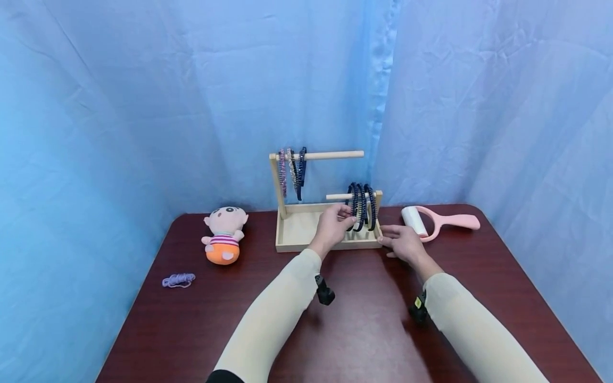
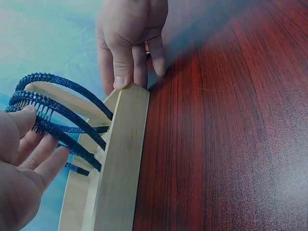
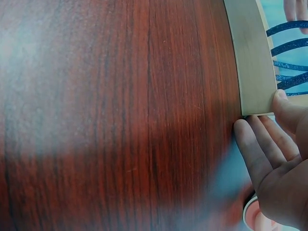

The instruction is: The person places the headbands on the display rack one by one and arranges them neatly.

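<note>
Several dark blue beaded headbands [image 1: 371,210] with comb teeth hang on the lower bar of a small wooden rack [image 1: 292,248]. My left hand [image 1: 330,226] pinches one headband [image 2: 72,144], thumb over its comb teeth and fingers beneath, as the left wrist view shows. The bands' lower ends reach down into the rack's tray. At the tray's front right corner my right hand [image 1: 404,244] grips the wood, its thumb [image 3: 282,97] on the top edge and the other fingers along the outside.
From the rack's upper bar [image 1: 335,155] hang a pink, a gold-and-black and a dark blue headband [image 1: 301,170]. Left of the rack lie a plush doll [image 1: 223,239] and a purple cord bundle [image 1: 179,280]. A pink-handled lint roller [image 1: 442,221] lies right, behind my right hand. Blue curtains surround the table.
</note>
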`<action>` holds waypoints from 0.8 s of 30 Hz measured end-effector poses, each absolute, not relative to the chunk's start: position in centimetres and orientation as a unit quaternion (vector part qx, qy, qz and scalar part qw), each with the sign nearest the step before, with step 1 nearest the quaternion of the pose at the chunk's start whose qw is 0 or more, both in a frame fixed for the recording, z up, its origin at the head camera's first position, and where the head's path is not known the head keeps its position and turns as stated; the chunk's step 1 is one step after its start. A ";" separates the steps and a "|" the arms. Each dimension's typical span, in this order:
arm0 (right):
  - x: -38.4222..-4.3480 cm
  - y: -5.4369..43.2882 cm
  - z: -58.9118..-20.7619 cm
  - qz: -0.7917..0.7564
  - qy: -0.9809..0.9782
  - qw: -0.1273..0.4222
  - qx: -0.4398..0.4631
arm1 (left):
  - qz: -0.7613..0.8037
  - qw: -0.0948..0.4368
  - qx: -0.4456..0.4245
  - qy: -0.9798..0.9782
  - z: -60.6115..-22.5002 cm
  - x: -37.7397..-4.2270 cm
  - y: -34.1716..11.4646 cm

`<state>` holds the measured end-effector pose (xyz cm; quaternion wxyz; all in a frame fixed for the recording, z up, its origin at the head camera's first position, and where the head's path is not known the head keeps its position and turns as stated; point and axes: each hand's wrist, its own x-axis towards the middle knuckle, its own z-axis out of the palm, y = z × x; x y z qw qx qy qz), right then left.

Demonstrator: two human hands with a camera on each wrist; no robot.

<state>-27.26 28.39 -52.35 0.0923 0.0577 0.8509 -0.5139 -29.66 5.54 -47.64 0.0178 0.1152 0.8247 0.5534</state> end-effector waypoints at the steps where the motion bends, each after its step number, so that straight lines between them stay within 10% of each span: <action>1: -27.2 28.4 -52.4 -0.514 0.851 0.092 0.058 | 0.553 0.018 0.115 0.825 -47.7 -29.7 5.6; 24: -27.0 28.5 -52.6 -0.465 0.882 0.073 0.035 | 0.554 0.018 0.119 0.824 -48.2 -28.7 3.6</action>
